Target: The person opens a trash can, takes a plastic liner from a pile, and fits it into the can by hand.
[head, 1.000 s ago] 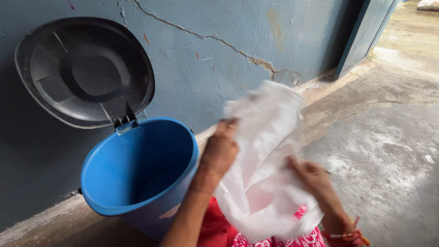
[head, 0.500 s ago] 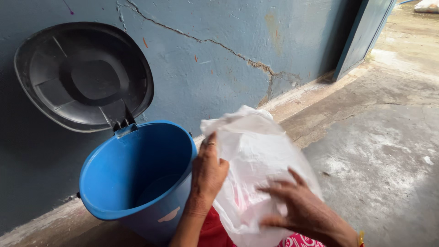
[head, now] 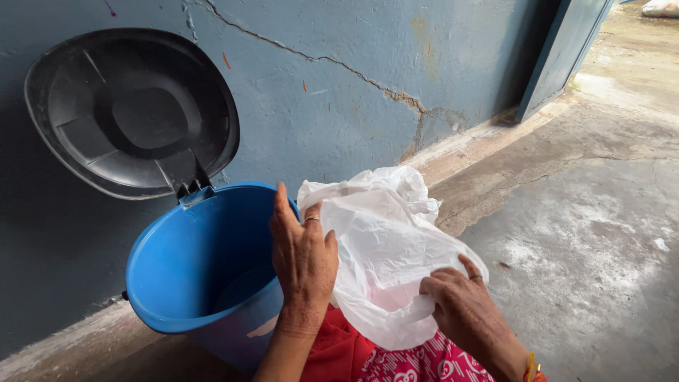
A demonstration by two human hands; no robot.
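Holding a white bag [head: 385,247] between both hands, the person keeps it in the air just right of a blue bin [head: 205,265], near the lower middle of the scene. The bag is thin, crumpled plastic, bunched at its far top and hanging loose below. The left hand [head: 304,258] stands upright at the bag's left edge, back toward the camera, fingers extended and close together, with the thumb side against the plastic; whether it pinches the film cannot be told. A ring sits on one finger. The right hand [head: 456,304] grips the bag's near right edge, fingers curled over a fold of plastic and thumb beneath. Red patterned cloth [head: 396,361] lies below the bag. The bin stands open and touches a blue wall [head: 339,92] on the left; its black lid [head: 134,113] is tipped up against that wall. A crack runs across the wall. Grey floor [head: 587,233] spreads to the right, and a door edge [head: 566,49] shows far right.
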